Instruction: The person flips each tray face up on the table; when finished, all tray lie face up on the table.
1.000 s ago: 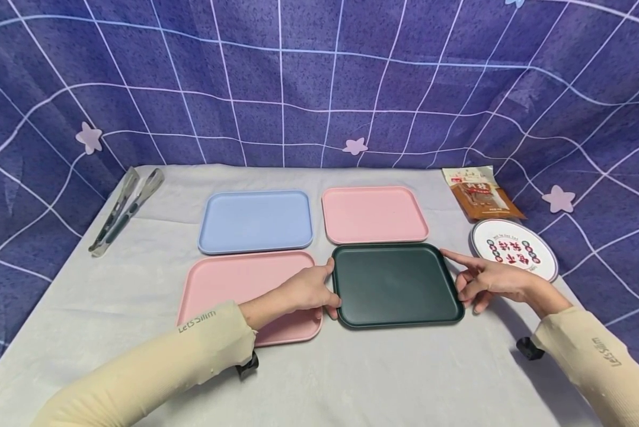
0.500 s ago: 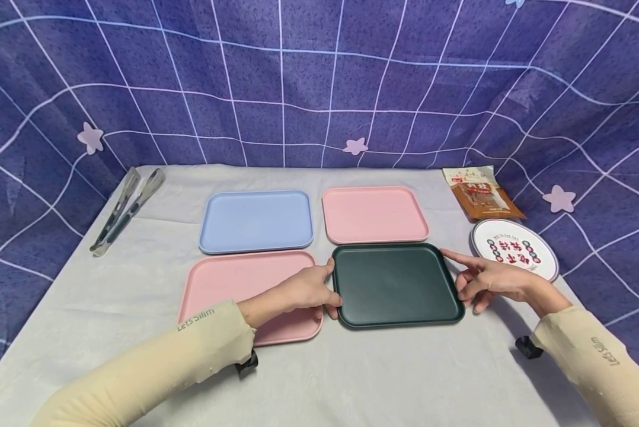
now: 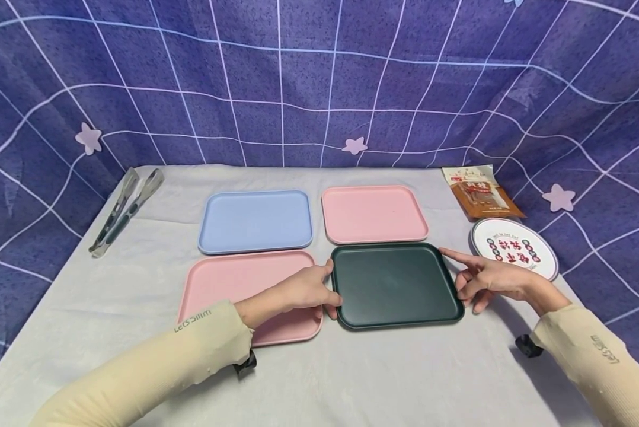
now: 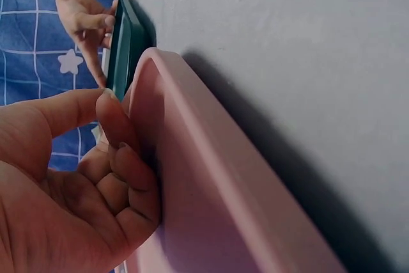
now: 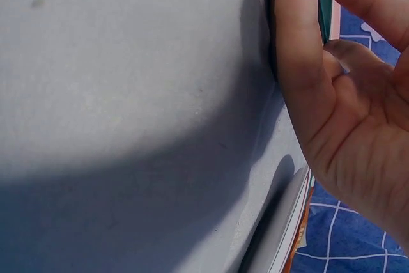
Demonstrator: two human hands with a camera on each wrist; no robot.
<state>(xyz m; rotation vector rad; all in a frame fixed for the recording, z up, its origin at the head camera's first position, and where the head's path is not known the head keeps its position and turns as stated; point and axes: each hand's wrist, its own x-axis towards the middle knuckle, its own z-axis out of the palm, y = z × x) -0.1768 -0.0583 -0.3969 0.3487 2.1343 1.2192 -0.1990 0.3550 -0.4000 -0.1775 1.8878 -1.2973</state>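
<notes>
A dark green rectangular tray [image 3: 396, 287] lies flat on the white cloth, in the middle front of the head view. My left hand [image 3: 309, 287] reaches over a pink tray [image 3: 223, 276] and holds the green tray's left edge, thumb and forefinger spread along it. In the left wrist view, the other fingers [image 4: 137, 190] of that hand are curled beside the pink tray's rim [image 4: 192, 119]. At the opposite edge, my right hand [image 3: 492, 281] holds the green tray, forefinger stretched towards the far corner. The thumb [image 5: 297, 36] lies along its side in the right wrist view.
Behind these are a blue tray [image 3: 255, 220] and a second pink tray [image 3: 375, 214]. Metal tongs [image 3: 124, 213] lie at the far left. On the right are a round white plate [image 3: 514, 249] with red lettering and a brown food packet [image 3: 482, 193]. A purple-blue curtain [image 3: 319, 77] surrounds the table.
</notes>
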